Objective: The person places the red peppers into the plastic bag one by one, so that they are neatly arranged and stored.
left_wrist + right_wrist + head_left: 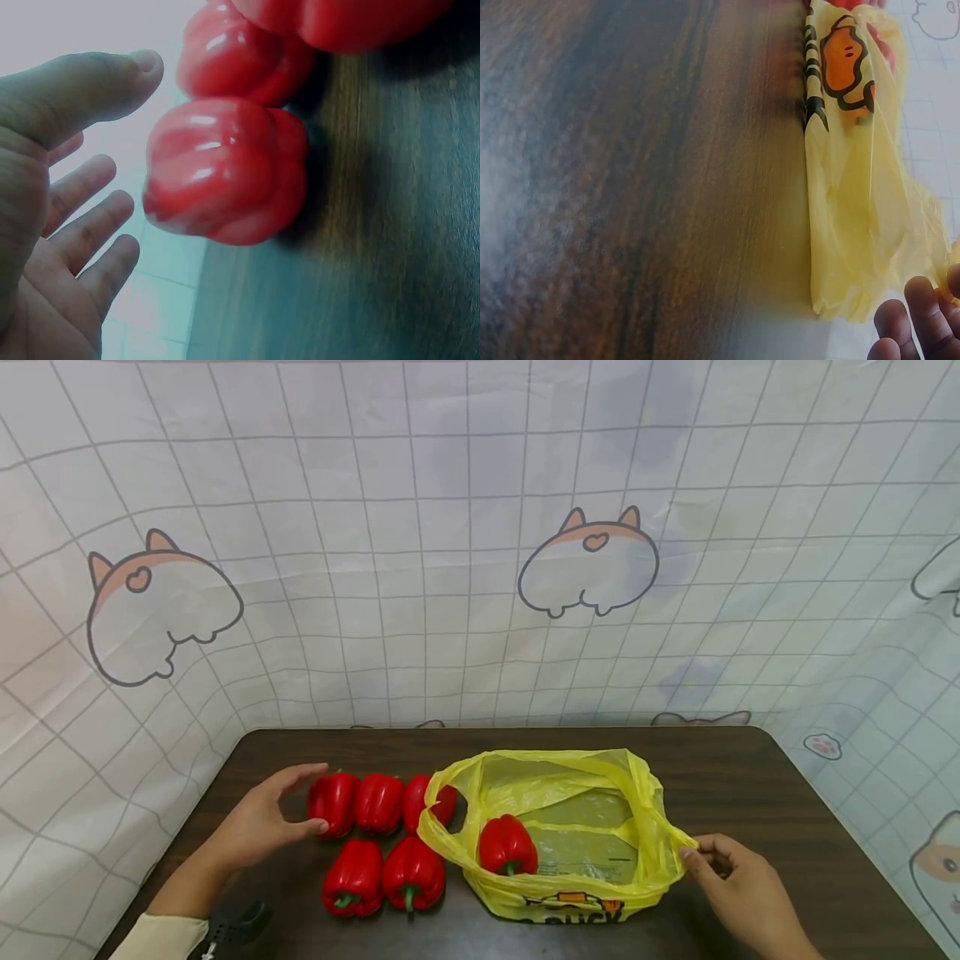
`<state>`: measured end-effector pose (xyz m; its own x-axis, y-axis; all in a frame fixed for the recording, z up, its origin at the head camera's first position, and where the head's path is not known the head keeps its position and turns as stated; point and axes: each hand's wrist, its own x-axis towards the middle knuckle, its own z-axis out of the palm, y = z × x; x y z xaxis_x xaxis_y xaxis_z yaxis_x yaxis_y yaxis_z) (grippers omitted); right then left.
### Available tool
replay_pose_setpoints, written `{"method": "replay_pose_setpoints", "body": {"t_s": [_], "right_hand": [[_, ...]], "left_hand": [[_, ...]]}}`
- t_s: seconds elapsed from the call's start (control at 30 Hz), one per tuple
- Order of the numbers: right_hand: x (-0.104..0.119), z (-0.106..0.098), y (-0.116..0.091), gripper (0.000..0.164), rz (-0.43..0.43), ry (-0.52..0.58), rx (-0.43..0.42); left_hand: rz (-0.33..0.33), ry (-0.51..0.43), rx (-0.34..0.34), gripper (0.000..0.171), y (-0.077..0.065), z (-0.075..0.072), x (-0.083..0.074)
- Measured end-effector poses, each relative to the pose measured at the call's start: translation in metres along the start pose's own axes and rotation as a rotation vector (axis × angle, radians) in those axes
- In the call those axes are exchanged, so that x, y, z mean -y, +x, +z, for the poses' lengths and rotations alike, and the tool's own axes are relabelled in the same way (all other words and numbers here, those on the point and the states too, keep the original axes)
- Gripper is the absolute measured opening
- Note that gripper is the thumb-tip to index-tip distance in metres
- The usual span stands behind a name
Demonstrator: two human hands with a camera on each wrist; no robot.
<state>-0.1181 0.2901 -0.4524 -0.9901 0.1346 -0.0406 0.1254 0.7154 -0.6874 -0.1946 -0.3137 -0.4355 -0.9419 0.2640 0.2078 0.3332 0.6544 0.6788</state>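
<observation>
In the head view my left hand reaches in beside the far-left red bell pepper, thumb and fingers spread around its left side. The left wrist view shows that hand with fingers apart and a gap before the nearest bell pepper. My right hand pinches the right edge of a yellow plastic bag, which lies with its mouth wide. Inside the bag sits one red bell pepper. In the right wrist view, the fingers are at the bag's corner.
More red bell peppers stand left of the bag: two in the back row, one and another partly behind the bag handle, and two in front. The dark wooden table ends at a patterned white curtain.
</observation>
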Motion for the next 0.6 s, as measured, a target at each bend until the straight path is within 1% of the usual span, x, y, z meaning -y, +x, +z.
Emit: {"method": "replay_pose_setpoints", "body": {"t_s": [0.13,0.33,0.6], "right_hand": [[0.000,0.000,0.000,0.044,0.008,0.003,0.005],[0.000,0.000,0.001,0.045,0.008,0.008,0.008],[0.001,0.001,0.000,0.044,-0.001,0.004,0.001]], "left_hand": [[-0.011,-0.004,0.006,0.081,0.000,0.000,0.007],[-0.022,0.028,0.008,0.083,0.000,0.003,0.019],[-0.040,0.006,0.027,0.087,0.000,0.007,0.026]]}}
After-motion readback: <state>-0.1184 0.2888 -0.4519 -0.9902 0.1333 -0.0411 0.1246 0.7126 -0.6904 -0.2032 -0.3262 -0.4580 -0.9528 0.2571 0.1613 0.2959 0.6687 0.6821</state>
